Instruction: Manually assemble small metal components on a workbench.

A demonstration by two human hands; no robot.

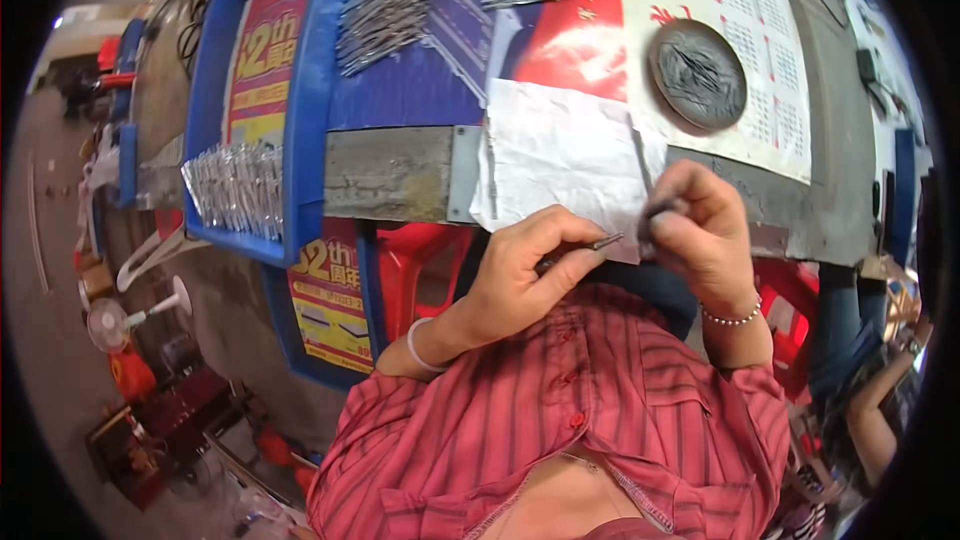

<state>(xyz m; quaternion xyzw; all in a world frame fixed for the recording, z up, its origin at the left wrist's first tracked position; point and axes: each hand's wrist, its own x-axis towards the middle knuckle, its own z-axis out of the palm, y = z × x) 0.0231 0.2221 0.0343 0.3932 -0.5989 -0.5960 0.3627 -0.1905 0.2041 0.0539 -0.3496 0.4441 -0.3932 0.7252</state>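
Note:
My left hand (535, 265) is closed in a pinch on a slim metal piece (608, 240), whose tip sticks out past the thumb toward the right. Close by on the right, my right hand (708, 230) has its fingers curled round a dark slim tool (643, 162); its thin shaft points up and away over the white cloth (560, 150). Blur hides the fingertips and the tool's lower part, so its kind is unclear. Beyond that hand, a round dish (655, 90) holds many thin dark metal pins (700, 70).
Heaps of slim silver metal pieces (395, 0) lie on blue card at the far side. A blue tray (305, 90) at the left holds a row of silver pieces (235, 190). Red stools (415, 265) stand below the bench edge. Another person's arm (875, 420) shows at lower right.

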